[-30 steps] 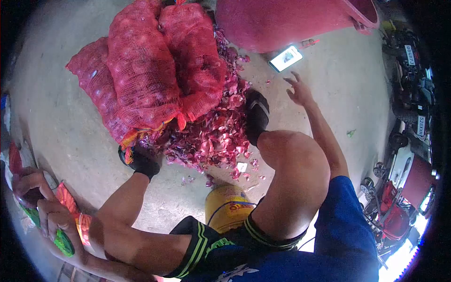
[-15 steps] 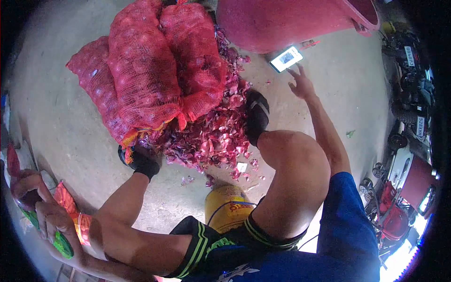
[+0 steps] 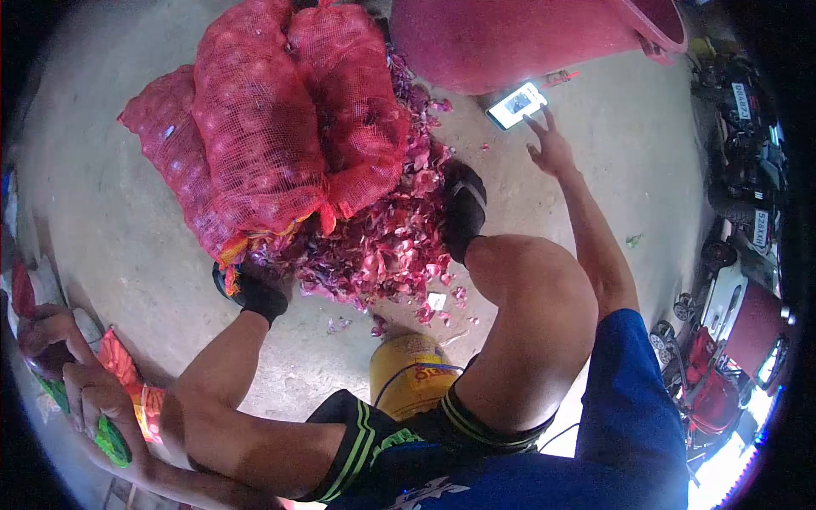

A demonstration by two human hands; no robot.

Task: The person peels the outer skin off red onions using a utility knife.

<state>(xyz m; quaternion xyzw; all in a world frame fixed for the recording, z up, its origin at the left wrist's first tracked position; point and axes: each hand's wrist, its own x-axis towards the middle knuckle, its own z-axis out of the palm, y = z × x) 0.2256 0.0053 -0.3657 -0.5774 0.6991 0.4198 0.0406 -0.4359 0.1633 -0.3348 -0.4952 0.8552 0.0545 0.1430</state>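
At the lower left edge, my left hand [image 3: 81, 374] is closed around a dark purple onion [image 3: 51, 360]. A green object [image 3: 112, 442] shows on both sides of the same hand's fingers; its kind is hidden. On the right, my right hand [image 3: 552, 146] stretches over the floor with its fingers apart and nothing held. Its fingertips are at the lower edge of a lit phone [image 3: 516, 105] lying on the floor, and seem to touch the screen. Red mesh sacks of onions [image 3: 255, 127] lean together in front of my feet, beside a heap of onion skins [image 3: 382, 255].
A large red tub [image 3: 510, 42] lies on its side behind the phone. Between my legs stands a yellow container [image 3: 412, 365]. An orange-red bag [image 3: 119, 361] is near my left hand. Parked motorcycles [image 3: 744, 170] and a red-seated stroller-like frame [image 3: 714, 395] line the right side.
My right hand has moved slightly up and right, so its fingertips now reach the phone's lower right edge. My left hand keeps its place.
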